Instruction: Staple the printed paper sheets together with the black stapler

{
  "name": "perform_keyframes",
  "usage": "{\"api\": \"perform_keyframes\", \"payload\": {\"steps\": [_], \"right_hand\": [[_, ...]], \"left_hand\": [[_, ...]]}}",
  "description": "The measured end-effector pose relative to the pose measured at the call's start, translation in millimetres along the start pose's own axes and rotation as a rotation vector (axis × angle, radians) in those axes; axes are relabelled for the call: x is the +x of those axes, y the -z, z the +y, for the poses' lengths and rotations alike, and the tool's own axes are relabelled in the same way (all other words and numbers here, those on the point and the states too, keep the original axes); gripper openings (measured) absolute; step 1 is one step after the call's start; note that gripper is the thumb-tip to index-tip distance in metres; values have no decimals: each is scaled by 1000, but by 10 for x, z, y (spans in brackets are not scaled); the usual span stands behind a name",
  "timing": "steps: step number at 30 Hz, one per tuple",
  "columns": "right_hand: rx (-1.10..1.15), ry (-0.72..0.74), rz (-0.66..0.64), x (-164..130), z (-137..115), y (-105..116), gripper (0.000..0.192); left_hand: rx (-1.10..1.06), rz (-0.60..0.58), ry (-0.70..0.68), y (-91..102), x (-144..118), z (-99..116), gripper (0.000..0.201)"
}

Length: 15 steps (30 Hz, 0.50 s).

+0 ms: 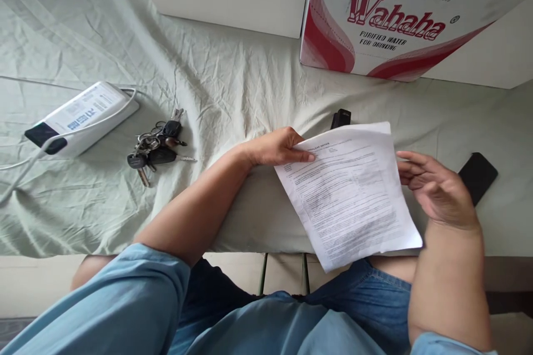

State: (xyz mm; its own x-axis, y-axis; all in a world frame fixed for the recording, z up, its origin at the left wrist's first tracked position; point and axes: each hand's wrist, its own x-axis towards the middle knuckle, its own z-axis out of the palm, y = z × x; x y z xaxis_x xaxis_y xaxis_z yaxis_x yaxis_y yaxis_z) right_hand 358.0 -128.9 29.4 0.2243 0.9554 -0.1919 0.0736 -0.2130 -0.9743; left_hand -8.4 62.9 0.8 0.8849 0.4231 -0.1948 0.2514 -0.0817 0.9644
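A printed sheet of paper is tilted over the near edge of the cloth-covered table, its lower corner reaching above my lap. My left hand grips its upper left corner, thumb on the printed face and the other fingers hidden behind. To the right of the sheet, my right hand is held with its fingers apart and nothing in it. Its fingertips are close to the paper's right edge; whether they touch it I cannot tell. Small dense text covers the page, mostly too fine to read.
Left on the pale green cloth lie a bunch of keys and a white power bank with a cable. A black object pokes out behind the paper. At right lies a black phone-like slab. A Wahaha water carton stands behind.
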Motion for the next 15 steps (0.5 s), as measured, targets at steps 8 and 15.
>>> {"api": "perform_keyframes", "payload": {"steps": [8,15], "right_hand": [[-223,53,28,-39,14,-589,30],[-70,-409,-140,-48,5,-407,47]], "left_hand": [[88,-24,-106,-96,53,14,40],[122,62,-142,-124,91,-74,37]]}}
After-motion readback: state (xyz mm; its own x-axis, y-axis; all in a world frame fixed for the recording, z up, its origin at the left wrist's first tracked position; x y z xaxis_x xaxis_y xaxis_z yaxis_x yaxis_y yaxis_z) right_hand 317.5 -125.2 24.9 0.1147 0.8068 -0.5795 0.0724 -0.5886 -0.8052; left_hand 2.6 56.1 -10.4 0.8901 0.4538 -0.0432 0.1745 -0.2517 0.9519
